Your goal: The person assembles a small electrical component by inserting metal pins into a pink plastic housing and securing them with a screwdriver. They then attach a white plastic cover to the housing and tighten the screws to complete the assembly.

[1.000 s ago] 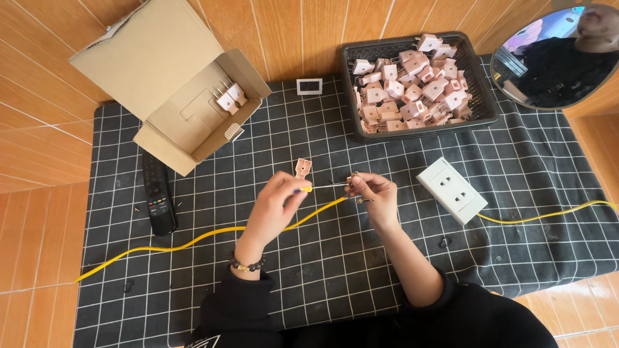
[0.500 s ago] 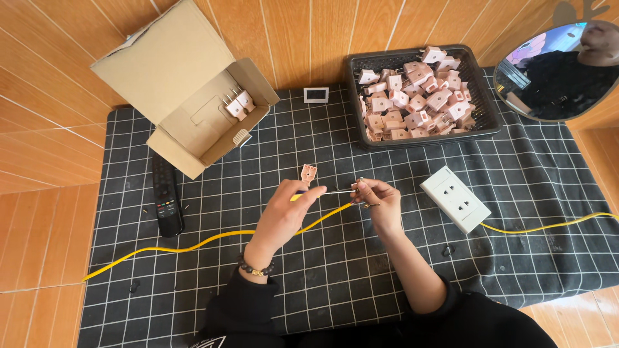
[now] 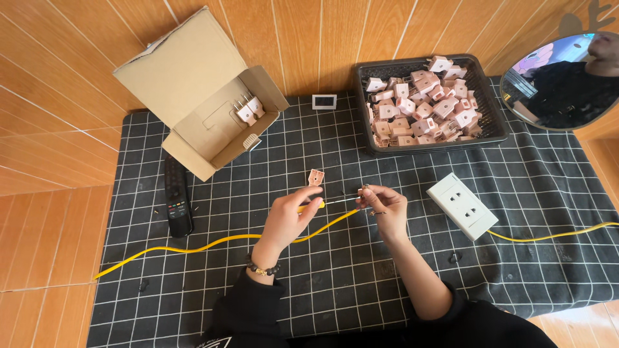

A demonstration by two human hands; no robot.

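My left hand (image 3: 291,216) grips a small yellow-handled screwdriver (image 3: 325,203), whose thin metal shaft points right. My right hand (image 3: 380,203) pinches a small part at the shaft's tip; what the part is cannot be made out. Both hands hover over the black grid mat (image 3: 387,290), near its middle. A pink plug piece (image 3: 315,177) lies on the mat just beyond my left hand, touching neither hand. A yellow cable (image 3: 213,243) runs across the mat under my hands.
An open cardboard box (image 3: 213,122) with two pink plugs inside sits at the back left. A black basket (image 3: 367,109) holds several pink plug parts. Also on the mat are a white socket block (image 3: 463,205), a black remote (image 3: 177,200), a small white tag (image 3: 324,101) and a round mirror (image 3: 567,80).
Both hands keep the same grip and stay together over the mat's middle. The view has shifted slightly; nothing was picked up or let go.
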